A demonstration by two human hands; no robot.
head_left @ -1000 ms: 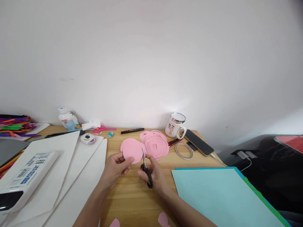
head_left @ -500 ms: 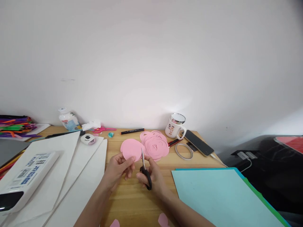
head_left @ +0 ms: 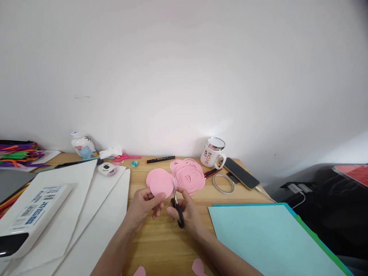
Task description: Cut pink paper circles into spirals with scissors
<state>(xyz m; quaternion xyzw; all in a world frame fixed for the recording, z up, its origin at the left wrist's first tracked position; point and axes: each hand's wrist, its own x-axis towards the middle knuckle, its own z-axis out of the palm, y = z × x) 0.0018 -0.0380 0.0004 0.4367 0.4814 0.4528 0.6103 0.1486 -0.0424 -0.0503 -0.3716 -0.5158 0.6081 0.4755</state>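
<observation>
My left hand [head_left: 146, 206] pinches a rounded piece of pink paper [head_left: 160, 182] between thumb and fingers, holding it up above the wooden table. The fingers of my right hand [head_left: 186, 212] are wrapped round black-handled scissors [head_left: 177, 211]. Their metal blades point up and lie along the paper's right edge; whether they are biting into it I cannot tell. Just beyond, on the table, is a loose pile of cut pink paper pieces [head_left: 189, 177]. Small pink scraps [head_left: 198, 266] lie close to me between my forearms.
White sheets [head_left: 94, 222] and a boxy white item [head_left: 34, 218] cover the left side. Pale blue paper [head_left: 267, 237] lies at right. Toward the wall are a marker [head_left: 161, 159], a mug [head_left: 212, 152], a phone [head_left: 241, 173], a ring [head_left: 223, 184] and a bottle [head_left: 84, 145].
The pink paper has turned slightly in my left hand, and its outline has shifted. The scissors have moved a little up and right, with their blades more closely together.
</observation>
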